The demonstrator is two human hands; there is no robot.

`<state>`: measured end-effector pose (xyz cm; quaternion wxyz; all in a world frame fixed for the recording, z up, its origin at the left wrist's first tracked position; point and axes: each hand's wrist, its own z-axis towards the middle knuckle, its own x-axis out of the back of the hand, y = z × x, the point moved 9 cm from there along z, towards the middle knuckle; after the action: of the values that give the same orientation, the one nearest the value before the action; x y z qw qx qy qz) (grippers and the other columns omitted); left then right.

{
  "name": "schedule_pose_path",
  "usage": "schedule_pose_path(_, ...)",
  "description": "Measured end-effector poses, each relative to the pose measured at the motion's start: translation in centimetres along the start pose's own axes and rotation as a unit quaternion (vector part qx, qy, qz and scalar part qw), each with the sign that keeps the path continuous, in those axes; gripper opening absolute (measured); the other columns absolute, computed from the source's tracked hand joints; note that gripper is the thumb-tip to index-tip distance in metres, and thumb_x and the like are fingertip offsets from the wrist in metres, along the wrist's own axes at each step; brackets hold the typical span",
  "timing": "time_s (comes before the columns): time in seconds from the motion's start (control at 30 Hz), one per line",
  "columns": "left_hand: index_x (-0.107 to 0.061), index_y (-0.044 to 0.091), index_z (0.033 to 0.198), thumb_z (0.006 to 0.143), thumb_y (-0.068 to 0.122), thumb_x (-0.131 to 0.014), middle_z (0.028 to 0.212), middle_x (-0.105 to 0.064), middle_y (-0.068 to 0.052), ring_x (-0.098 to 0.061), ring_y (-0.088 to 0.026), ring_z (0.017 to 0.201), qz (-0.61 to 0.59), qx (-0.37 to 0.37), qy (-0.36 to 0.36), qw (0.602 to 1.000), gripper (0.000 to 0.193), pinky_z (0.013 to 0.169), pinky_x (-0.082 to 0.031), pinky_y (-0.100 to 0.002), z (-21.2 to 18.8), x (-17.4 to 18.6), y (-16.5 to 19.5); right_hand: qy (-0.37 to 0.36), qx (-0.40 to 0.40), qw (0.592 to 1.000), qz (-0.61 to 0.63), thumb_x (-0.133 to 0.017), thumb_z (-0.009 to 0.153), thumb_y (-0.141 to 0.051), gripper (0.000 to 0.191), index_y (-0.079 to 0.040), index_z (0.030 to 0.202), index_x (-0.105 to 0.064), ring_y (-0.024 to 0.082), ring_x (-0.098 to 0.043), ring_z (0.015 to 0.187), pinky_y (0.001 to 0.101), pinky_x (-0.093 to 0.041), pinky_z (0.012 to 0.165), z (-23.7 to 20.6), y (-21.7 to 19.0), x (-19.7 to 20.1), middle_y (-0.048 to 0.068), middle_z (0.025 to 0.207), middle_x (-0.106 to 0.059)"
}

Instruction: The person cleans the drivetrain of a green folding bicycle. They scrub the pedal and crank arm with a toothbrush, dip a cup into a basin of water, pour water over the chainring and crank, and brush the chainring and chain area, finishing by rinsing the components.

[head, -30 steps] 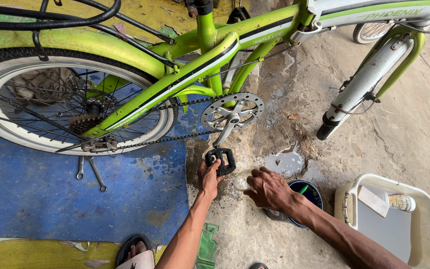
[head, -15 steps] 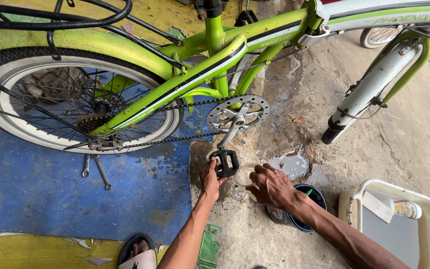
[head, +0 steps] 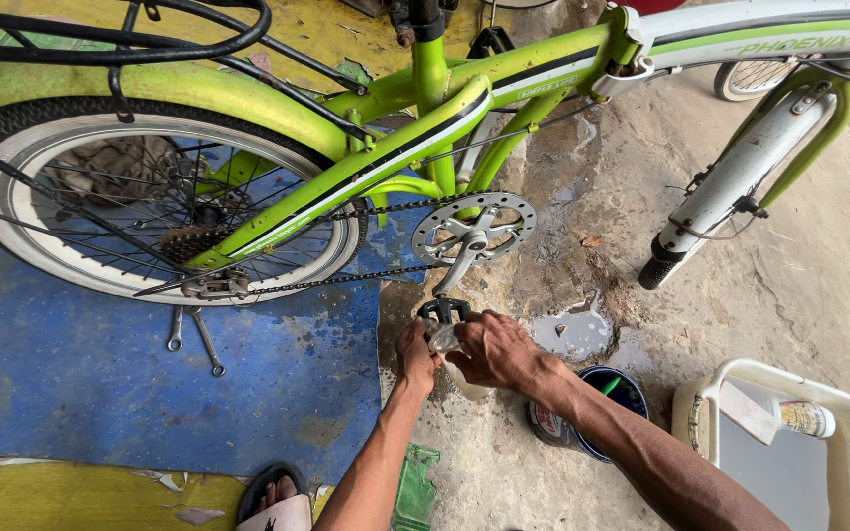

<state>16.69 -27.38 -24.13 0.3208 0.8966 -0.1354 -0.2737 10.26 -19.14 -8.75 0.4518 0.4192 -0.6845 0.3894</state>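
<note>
A: Locate the work item.
B: The black pedal [head: 443, 311] hangs at the bottom of the crank arm [head: 459, 265], below the silver chainring [head: 474, 228] of the green bicycle [head: 425, 118], just above the concrete floor [head: 789, 285].

A: Hand status?
B: The left hand [head: 415, 352] is curled against the pedal's underside, fingers closed on a small pale object [head: 442, 338]; what it is cannot be told. The right hand [head: 489, 349] meets it from the right, fingers bent narrow around the same object, touching the left hand.

A: Surrounding items?
B: A blue-rimmed tin [head: 592, 413] sits just beside the right forearm. Two wrenches [head: 194, 336] lie on the blue mat [head: 100, 393] under the rear wheel [head: 150, 206]. A white plastic bin [head: 789, 442] stands at lower right, well apart from the pedal.
</note>
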Motion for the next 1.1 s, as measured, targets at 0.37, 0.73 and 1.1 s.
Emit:
schedule_pose_path(0.37,-0.054,0.013,0.131,0.098,0.048,-0.056,0.113,-0.069,-0.01,-0.075,-0.023,0.087,-0.005,0.038,0.002,0.999,0.049,0.066,-0.066,-0.038,-0.1,-0.4,0.7,0.158,0.086,0.983,0.031,-0.077,0.087,-0.038,0.035,-0.007,0.09,-0.06,0.027,-0.061,0.087,0.0414,-0.056,0.074,-5.1,0.8,1.9,0.012,0.094,-0.063)
schedule_pose_path(0.73,-0.059,0.011,0.13,0.107,0.032,-0.045,0.1,-0.069,-0.007,-0.067,-0.017,0.076,0.006,0.014,0.037,0.999,0.034,0.057,-0.055,-0.034,-0.1,0.2,-0.1,0.077,0.011,0.996,0.04,-0.071,0.09,-0.034,0.031,-0.004,0.097,-0.068,0.026,-0.063,0.083,0.0402,-0.057,0.074,-3.2,-0.2,2.8,0.012,0.09,-0.066)
schedule_pose_path(1.1,-0.05,0.014,0.144,0.109,0.035,-0.041,0.122,-0.067,-0.019,-0.065,-0.029,0.107,0.26,-0.118,0.107,0.952,0.042,0.088,-0.053,-0.043,-2.2,-0.5,2.6,0.041,0.037,0.998,0.013,-0.068,0.093,-0.037,0.032,-0.006,0.102,-0.069,0.024,-0.057,0.084,0.0383,-0.053,0.073,-4.1,-2.0,1.7,0.012,0.097,-0.067)
